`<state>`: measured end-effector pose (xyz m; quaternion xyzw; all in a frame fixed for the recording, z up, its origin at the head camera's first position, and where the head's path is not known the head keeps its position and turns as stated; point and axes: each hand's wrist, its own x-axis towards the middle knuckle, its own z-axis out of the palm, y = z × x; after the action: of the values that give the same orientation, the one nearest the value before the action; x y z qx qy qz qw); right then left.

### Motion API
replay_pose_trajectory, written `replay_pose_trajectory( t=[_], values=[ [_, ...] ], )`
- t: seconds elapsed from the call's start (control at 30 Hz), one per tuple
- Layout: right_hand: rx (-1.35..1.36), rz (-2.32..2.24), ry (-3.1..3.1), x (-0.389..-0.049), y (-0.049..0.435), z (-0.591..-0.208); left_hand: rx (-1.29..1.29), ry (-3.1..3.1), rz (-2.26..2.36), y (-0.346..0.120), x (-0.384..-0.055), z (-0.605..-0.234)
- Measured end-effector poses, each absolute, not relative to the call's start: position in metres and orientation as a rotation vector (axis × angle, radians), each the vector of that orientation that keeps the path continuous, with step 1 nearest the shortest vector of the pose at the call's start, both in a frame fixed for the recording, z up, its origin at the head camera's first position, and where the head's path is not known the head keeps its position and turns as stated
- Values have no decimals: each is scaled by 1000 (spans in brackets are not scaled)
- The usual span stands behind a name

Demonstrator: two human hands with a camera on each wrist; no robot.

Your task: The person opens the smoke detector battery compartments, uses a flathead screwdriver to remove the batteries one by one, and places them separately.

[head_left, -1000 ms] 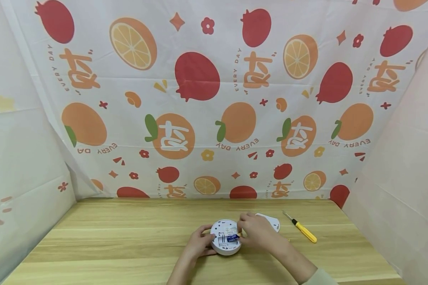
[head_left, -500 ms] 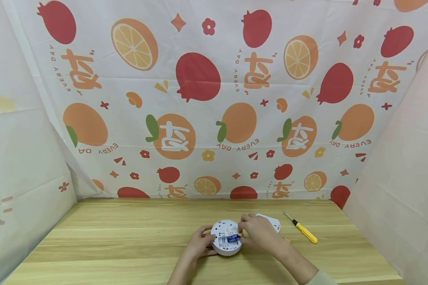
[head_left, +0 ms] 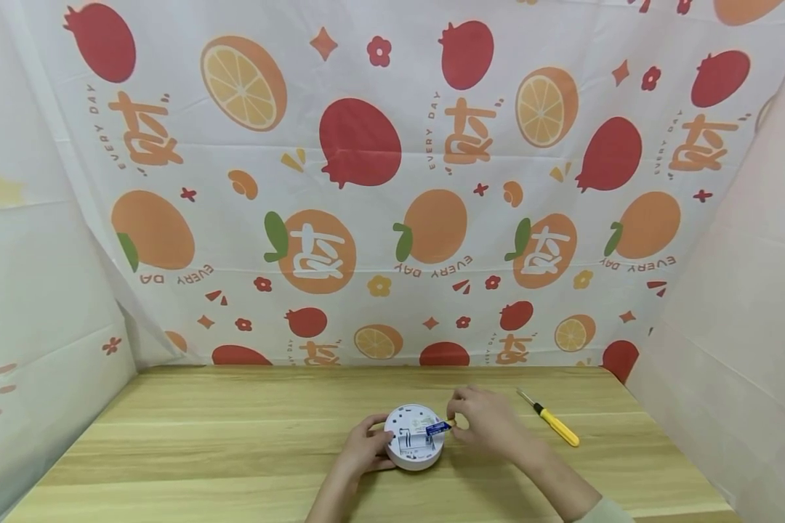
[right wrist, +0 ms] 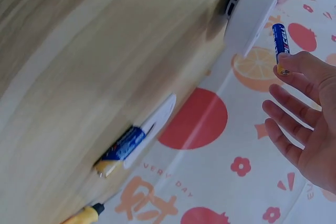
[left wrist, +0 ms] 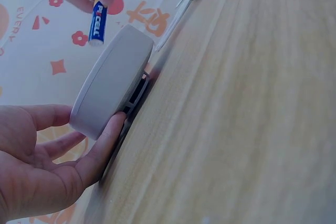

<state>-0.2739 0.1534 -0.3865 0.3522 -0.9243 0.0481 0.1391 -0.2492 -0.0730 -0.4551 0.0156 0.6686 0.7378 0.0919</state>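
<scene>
In the head view a round white battery-powered device (head_left: 407, 426) lies on the table with its battery compartment facing up. My left hand (head_left: 361, 449) holds its left edge, thumb on top and fingers around the side. Between thumb and index finger, my right hand (head_left: 487, 423) pinches a blue-and-yellow AA battery (head_left: 437, 428), tilted above the device's right rim. In the right wrist view, this battery (right wrist: 281, 40) is clear of the device, and the other fingers are spread. The device's underside (left wrist: 135, 95) shows a dark slotted part in the left wrist view.
A second blue-and-yellow battery (right wrist: 122, 148) lies beside a flat white cover (right wrist: 157, 121); my right hand hides both in the head view. A screwdriver (head_left: 558, 426) with a yellow handle lies to the right. Printed cloth (head_left: 366, 312) hangs behind the table.
My right hand has moved up and to the right, bringing the battery out of the compartment and hiding the white cover. My left hand keeps its hold on the device.
</scene>
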Motion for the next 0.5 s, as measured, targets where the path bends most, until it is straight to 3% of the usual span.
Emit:
replay_pose_trajectory(
  t=[0.5],
  values=[
    [950, 57, -2634, -274, 195, -383, 34, 2003, 2175, -72, -248, -453]
  ],
)
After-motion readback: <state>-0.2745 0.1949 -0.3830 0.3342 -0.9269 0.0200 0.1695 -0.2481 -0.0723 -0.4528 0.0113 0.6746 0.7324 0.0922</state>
